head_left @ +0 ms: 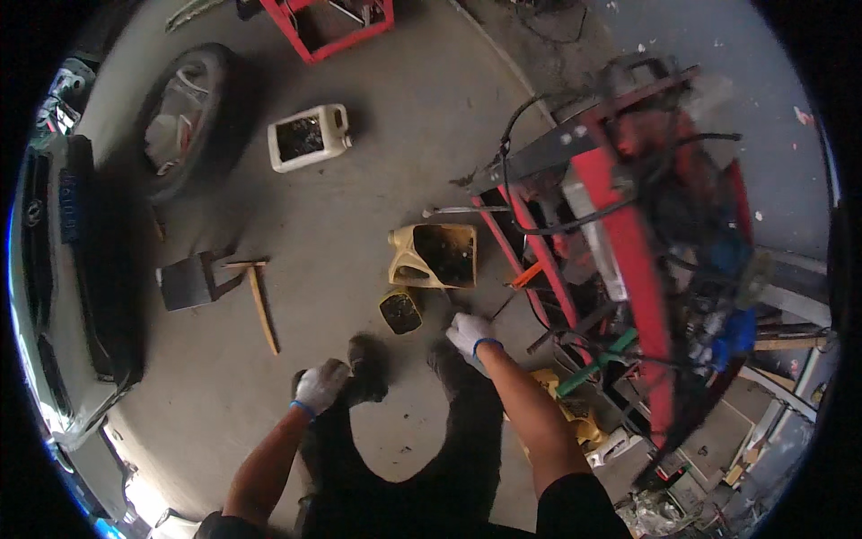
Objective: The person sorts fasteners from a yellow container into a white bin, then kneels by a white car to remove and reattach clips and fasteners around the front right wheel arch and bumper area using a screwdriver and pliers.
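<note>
Both my hands wear white gloves with blue cuffs. My left hand (321, 386) is curled closed above my dark shoe (366, 366), with nothing visible in it. My right hand (470, 333) reaches forward with its fingers loosely extended and holds nothing. It is just below a yellow cut-open jug (435, 255) filled with dark oil and right of a small yellow pot (400, 312) of dark liquid. A thin dark rod (501, 307) lies on the floor just beyond the right hand's fingers.
A red metal cart (628, 242) loaded with cables and tools stands to the right. A white cut jug (308, 136), a tyre (184, 117), a low stool (190, 281) and a wooden stick (263, 310) lie on the concrete floor. A car's front (63, 269) is at the left.
</note>
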Available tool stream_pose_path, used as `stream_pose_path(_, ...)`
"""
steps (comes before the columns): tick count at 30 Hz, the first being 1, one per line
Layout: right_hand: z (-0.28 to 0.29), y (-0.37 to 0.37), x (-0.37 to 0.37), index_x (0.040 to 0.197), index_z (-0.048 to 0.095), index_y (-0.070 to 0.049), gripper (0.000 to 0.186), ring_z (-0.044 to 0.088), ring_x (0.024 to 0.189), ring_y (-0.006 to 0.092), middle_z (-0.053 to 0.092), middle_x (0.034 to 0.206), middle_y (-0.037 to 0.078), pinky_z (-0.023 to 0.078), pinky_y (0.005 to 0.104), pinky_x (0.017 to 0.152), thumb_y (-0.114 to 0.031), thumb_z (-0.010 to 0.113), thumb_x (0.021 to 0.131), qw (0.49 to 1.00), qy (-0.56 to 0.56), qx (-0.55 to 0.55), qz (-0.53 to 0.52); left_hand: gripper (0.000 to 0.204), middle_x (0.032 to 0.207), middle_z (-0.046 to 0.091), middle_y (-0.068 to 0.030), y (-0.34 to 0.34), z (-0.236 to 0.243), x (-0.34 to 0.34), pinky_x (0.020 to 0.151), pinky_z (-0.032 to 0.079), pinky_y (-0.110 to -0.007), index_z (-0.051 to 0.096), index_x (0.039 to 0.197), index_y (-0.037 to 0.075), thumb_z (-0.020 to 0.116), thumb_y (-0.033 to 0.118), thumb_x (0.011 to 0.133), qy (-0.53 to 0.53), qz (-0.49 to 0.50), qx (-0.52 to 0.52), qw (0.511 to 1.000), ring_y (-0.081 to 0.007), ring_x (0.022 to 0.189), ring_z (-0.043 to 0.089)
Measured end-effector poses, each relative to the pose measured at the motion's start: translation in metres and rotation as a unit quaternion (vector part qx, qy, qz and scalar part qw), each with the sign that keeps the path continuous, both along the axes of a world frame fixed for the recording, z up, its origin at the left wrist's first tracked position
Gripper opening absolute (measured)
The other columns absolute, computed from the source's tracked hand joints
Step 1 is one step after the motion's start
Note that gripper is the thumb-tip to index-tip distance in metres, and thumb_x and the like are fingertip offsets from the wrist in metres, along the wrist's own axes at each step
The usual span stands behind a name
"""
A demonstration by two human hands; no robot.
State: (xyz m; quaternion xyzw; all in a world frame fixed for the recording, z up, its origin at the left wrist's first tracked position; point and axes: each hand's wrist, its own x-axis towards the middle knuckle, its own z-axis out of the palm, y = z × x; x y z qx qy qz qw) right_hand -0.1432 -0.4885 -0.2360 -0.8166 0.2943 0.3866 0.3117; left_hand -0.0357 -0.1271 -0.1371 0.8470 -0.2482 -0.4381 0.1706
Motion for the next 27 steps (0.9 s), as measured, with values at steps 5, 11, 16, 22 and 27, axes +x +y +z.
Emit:
stream_pose_path(5,-0.124,-0.038,0.02,0.113,0.063,-0.004,0.048,0.065,0.105,0.0431,0.069,0.11,0.024,0.052,0.0505,0.09,-0.045,0.062,0.088,0.993,0.048,-0.111,-0.013,0.034,0.102,0.069,-0.0168,-0.04,-0.184,0.014,0.083,0.053,-0.046,0.063,0.118,0.01,0.056,0.035,0.096,0.009,-0.141,-0.078,0.987,-0.0379,0.096,0.067)
stream_pose_path(11,-0.264,-0.103,-0.011,0.122,0.061,0.002,0.06,0.064,0.107,0.0436,0.066,0.117,0.028,0.05,0.0507,0.093,-0.049,0.06,0.09,0.974,0.034,-0.132,-0.179,0.05,0.111,0.067,-0.0264,-0.158,-0.273,0.07,0.089,0.05,-0.051,0.059,0.125,0.004,0.058,0.039,0.09,0.042,0.022,0.002,0.999,-0.0449,0.105,0.063)
stream_pose_path(16,-0.248,-0.046,0.02,0.112,0.062,0.004,0.043,0.063,0.105,0.0467,0.065,0.11,0.032,0.05,0.0521,0.092,-0.031,0.06,0.088,0.987,-0.021,-0.13,-0.097,0.056,0.119,0.061,-0.0288,-0.19,-0.333,0.135,0.092,0.049,-0.051,0.053,0.126,0.0,0.062,0.039,0.088,-0.114,0.13,-0.071,0.982,-0.0454,0.109,0.06)
stream_pose_path(22,-0.284,0.002,0.042,0.109,0.063,0.002,0.043,0.062,0.106,0.0461,0.065,0.113,0.03,0.05,0.0538,0.091,-0.035,0.057,0.089,0.976,-0.053,-0.098,-0.188,0.052,0.116,0.061,-0.0279,-0.177,-0.342,0.138,0.092,0.05,-0.052,0.054,0.126,0.002,0.061,0.036,0.088,-0.162,0.129,-0.052,0.977,-0.0458,0.106,0.061)
stream_pose_path(27,-0.323,0.007,0.047,0.106,0.062,0.007,0.043,0.068,0.088,0.0399,0.068,0.099,0.028,0.055,0.0475,0.073,-0.033,0.059,0.09,0.981,-0.101,-0.115,-0.122,0.032,0.093,0.071,-0.0224,-0.16,-0.312,0.103,0.082,0.054,-0.051,0.072,0.095,0.0,0.058,0.027,0.084,-0.039,-0.147,-0.032,0.988,-0.0409,0.093,0.068)
